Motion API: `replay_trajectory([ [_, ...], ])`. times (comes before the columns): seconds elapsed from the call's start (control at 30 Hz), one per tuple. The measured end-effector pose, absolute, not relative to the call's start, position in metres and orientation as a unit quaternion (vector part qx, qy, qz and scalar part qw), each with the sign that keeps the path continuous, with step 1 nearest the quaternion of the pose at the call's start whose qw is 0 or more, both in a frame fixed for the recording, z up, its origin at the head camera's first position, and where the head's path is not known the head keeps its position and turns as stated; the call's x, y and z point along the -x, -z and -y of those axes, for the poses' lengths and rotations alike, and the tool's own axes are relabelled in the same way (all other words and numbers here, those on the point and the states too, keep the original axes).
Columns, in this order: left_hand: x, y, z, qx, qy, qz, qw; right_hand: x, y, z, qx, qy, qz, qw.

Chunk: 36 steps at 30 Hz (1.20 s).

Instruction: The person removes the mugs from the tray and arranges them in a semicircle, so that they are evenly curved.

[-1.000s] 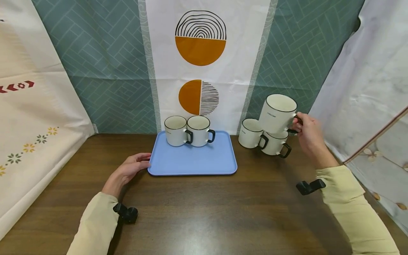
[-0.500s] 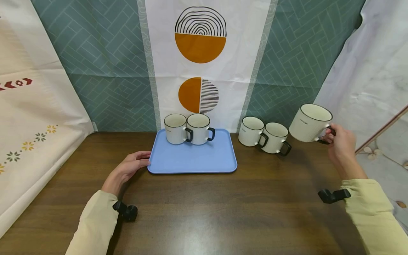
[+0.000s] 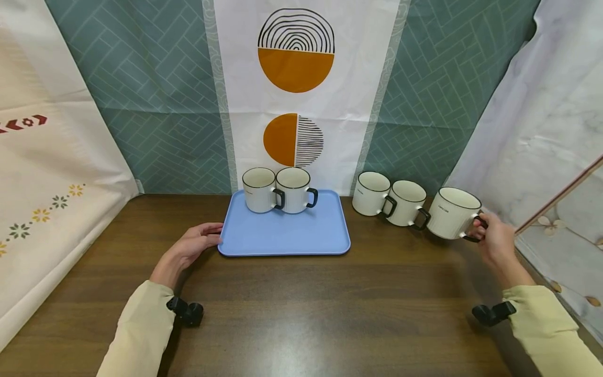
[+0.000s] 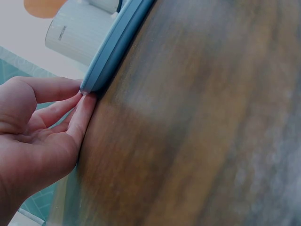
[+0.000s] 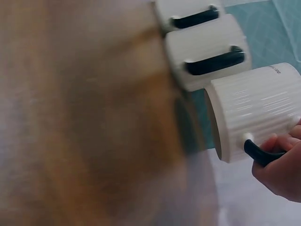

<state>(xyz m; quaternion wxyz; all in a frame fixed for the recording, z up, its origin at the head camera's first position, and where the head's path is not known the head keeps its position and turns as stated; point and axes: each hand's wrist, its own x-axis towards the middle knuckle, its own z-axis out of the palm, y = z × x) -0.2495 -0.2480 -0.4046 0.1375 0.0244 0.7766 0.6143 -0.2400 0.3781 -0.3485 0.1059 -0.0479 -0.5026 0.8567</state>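
Okay, my right hand grips the white mug by its handle at two o'clock, best lowered level, clear of the next mug, my left hand, fingers extended, touching the tray at twelve

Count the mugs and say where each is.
5. The first mug and second mug stand on the blue tray. Right of it, the third mug and fourth mug stand on the table. The right hand holds the fifth mug, farthest right. None seems hidden.
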Motion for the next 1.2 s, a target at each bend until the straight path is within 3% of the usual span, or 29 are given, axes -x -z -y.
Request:
replay_trajectory([
  [0.3,0.250,0.406,0.248,-0.027,-0.614,-0.776,0.140,0.232,0.368,-0.375,0.031,-0.848,0.524,0.069],
  [0.73,0.249,0.403,0.249,-0.018,-0.616,-0.773,0.149,0.221,0.382,-0.369,-0.067,-0.843,0.534,-0.020],
  [1.2,0.250,0.403,0.249,-0.019,-0.617,-0.772,0.151,0.214,0.384,-0.352,-0.136,-0.799,0.584,-0.057],
])
